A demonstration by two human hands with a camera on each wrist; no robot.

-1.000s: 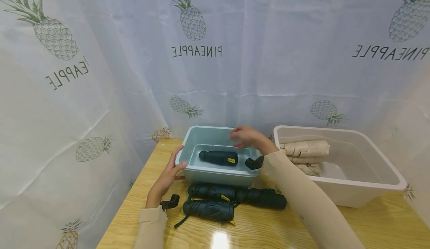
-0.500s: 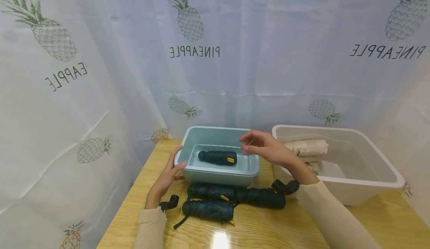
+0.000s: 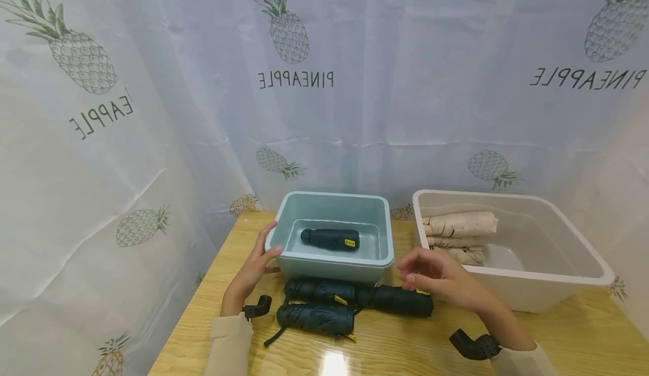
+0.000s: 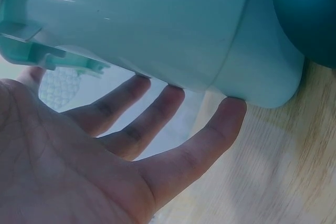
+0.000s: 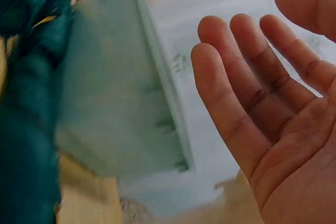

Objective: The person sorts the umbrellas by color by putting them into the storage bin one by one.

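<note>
The left hand (image 3: 255,263) holds the left front corner of the light blue bin (image 3: 334,260), its thumb over the rim. In the left wrist view, fingertips of the left hand (image 4: 121,145) touch the bin's wall (image 4: 157,30). One dark rolled bundle (image 3: 329,239) with a yellow tag lies inside. In front of the bin lie more dark bundles: one at the left (image 3: 316,318), others behind it (image 3: 395,301). The right hand (image 3: 446,277), fingers loosely bent and holding nothing, is over the right end of the rear bundles. Its palm (image 5: 283,124) shows in the right wrist view.
A larger off-white bin (image 3: 537,278) stands at the right with several beige rolled bundles (image 3: 461,224) in its left part. Behind the wooden table (image 3: 405,345) hangs a white curtain (image 3: 355,116) with pineapple prints.
The right hand has moved from above the light blue bin, right and towards the front, to the gap before the off-white bin. The left hand stays at the bin's corner.
</note>
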